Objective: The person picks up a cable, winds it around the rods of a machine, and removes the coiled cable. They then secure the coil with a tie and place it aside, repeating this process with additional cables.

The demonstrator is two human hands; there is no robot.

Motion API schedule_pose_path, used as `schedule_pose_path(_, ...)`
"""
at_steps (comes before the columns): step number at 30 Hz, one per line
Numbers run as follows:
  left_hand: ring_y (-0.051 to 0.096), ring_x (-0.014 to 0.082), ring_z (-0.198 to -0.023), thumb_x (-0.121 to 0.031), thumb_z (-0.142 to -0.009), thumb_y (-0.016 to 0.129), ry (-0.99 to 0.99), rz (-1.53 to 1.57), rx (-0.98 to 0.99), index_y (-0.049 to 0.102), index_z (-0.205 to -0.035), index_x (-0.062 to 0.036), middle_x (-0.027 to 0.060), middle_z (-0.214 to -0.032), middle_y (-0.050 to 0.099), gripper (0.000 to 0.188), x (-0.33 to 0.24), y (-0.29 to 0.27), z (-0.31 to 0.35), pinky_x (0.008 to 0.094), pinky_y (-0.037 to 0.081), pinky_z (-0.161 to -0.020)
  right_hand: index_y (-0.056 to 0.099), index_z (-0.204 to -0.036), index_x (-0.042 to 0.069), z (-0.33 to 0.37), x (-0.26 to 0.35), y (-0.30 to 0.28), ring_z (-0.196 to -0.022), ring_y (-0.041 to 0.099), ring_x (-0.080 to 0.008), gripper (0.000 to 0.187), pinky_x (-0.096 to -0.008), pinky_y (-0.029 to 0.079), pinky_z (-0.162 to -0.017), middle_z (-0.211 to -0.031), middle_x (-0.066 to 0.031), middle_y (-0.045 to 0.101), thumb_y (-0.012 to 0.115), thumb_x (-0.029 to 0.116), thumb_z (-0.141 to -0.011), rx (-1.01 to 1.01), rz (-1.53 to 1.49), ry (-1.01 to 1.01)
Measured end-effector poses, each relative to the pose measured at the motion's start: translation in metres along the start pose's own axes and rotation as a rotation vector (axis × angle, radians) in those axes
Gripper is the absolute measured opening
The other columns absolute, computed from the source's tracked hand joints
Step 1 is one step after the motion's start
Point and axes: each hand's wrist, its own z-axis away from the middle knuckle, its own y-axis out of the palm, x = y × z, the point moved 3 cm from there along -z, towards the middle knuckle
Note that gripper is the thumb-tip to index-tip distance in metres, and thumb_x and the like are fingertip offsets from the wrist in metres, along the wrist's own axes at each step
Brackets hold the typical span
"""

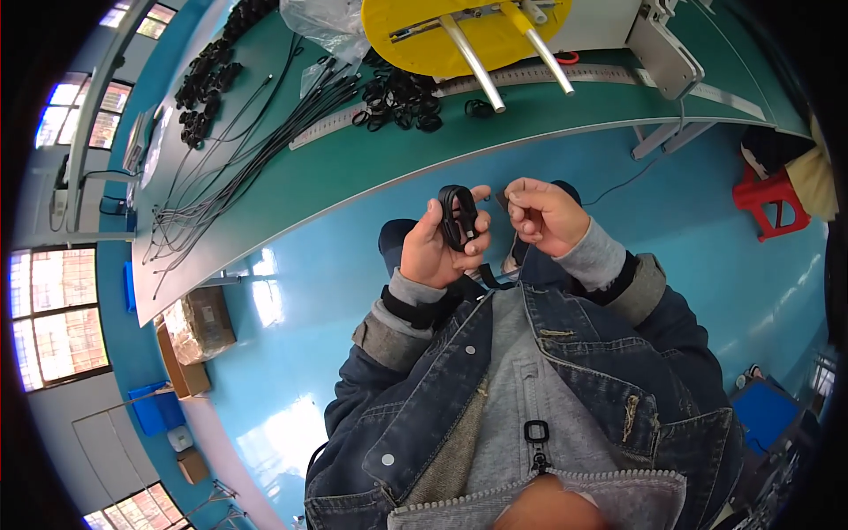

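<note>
A coiled black cable (457, 216) rests in my left hand (424, 253), with the fingers and thumb curled round it and a small plug end showing at the coil's inner side. Just to its right, my right hand (549, 215) is closed in a pinch, thumb against fingertips. A small dark bit shows at those fingertips, too small to name. Both hands are in front of my body, off the near edge of the green-topped table (371, 163). Along the table lie a bundle of loose dark cables (256, 132) and a pile of small coiled black cables (402, 97).
A yellow disc (424, 49) with two metal rods stands over a long steel ruler (609, 74). More black coils (199, 97) lie at the far left beside a clear plastic bag (327, 26). A red stool (768, 203) is at right, a cardboard box (201, 322) at left.
</note>
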Motion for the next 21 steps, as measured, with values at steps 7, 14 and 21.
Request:
schedule_pose_path(7,0.044,0.0137,-0.073,-0.024,-0.079,0.058,-0.094,-0.305,-0.060,0.036,-0.128,-0.0033,0.0088,-0.100,0.050,0.058,0.004,0.004,-0.006,0.0218,0.034,-0.052,0.053,-0.086,0.004,0.008,0.026,0.017,-0.047,0.051,-0.0100,0.015,-0.0242,0.039,-0.041,-0.062,-0.0055,0.056,0.053,0.018,-0.087,-0.114,0.463,-0.115)
schedule_pose_path(14,0.054,0.0153,-0.088,-0.008,-0.066,0.067,0.237,-1.320,0.078,0.041,-0.119,0.0000,0.0080,-0.099,0.055,0.060,0.026,0.014,-0.016,0.0278,0.045,-0.070,0.050,-0.075,0.002,0.029,0.024,0.054,-0.055,0.057,-0.0355,0.041,-0.0414,0.045,-0.047,-0.061,-0.0183,0.056,0.062,0.041,-0.076,-0.147,1.706,-0.858)
schedule_pose_path(21,0.062,0.0285,-0.077,-0.013,-0.071,0.064,0.488,-1.671,-0.397,0.056,-0.095,-0.0037,0.0141,-0.084,0.061,0.027,0.037,0.008,-0.013,0.0353,0.048,-0.066,0.049,-0.072,0.004,0.029,0.004,0.068,-0.051,0.056,-0.0308,0.028,-0.0380,0.044,-0.044,-0.058,-0.0145,0.055,0.059,0.029,-0.080,-0.175,1.769,-1.028)
